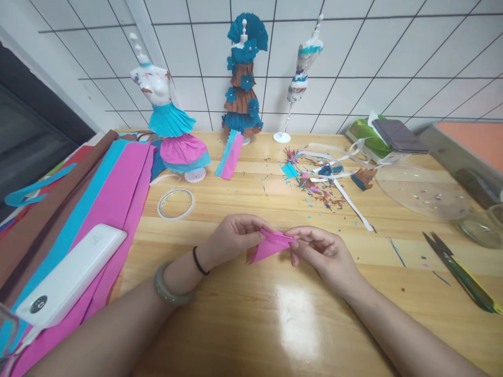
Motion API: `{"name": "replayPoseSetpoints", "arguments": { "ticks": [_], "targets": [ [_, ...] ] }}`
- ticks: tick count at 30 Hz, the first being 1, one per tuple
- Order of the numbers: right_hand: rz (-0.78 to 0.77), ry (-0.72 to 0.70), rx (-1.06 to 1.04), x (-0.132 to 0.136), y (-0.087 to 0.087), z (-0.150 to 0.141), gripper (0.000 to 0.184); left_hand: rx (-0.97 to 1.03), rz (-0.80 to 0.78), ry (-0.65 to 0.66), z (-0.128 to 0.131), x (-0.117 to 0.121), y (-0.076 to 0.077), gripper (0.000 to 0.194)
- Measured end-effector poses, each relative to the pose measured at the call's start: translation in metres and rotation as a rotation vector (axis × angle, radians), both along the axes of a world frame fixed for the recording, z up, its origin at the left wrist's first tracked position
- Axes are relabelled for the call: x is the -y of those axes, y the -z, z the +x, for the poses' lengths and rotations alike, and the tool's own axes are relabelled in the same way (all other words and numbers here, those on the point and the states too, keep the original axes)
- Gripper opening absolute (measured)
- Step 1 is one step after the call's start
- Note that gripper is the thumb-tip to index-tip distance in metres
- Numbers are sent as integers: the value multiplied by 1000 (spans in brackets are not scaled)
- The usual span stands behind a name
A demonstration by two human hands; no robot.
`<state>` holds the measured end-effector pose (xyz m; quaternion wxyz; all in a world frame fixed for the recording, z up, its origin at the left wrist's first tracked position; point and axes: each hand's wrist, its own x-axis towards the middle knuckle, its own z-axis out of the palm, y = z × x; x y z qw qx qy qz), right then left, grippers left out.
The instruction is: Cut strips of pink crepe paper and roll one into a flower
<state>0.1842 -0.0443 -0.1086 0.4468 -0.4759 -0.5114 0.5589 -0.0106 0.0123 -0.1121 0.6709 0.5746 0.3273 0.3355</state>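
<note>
A small piece of pink crepe paper (273,247) is stretched between my two hands above the wooden table. My left hand (236,238) pinches its left end, and my right hand (320,254) pinches its right end. The upper edge looks folded or gathered, while the lower part tapers to a point at the left. Beyond my left hand lies a roll of double-sided tape (175,203). A mini mannequin with a turquoise and pink paper skirt (183,152) stands behind the tape.
Green-handled scissors (463,277) lie at the right, near a clear plate (420,191). Paper scraps and white strips (322,178) litter the back right. Pink and blue paper sheets (113,199) with a white power bank (78,272) cover the left. A dressed mannequin (244,89) and a bare one (301,73) stand behind.
</note>
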Motion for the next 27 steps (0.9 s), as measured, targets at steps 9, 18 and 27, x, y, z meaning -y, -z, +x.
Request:
{"name": "replayPoseSetpoints", "arguments": {
  "ticks": [9, 18, 27],
  "targets": [
    [46, 12, 34, 2, 3, 1, 12, -69, 94, 24, -4, -1, -4, 15],
    [80, -18, 34, 4, 6, 0, 12, -88, 63, -6, 4, 1, -4, 12],
    [61, 29, 13, 2, 0, -6, 16, -293, 700, -51, 6, 9, -6, 8]
  ]
}}
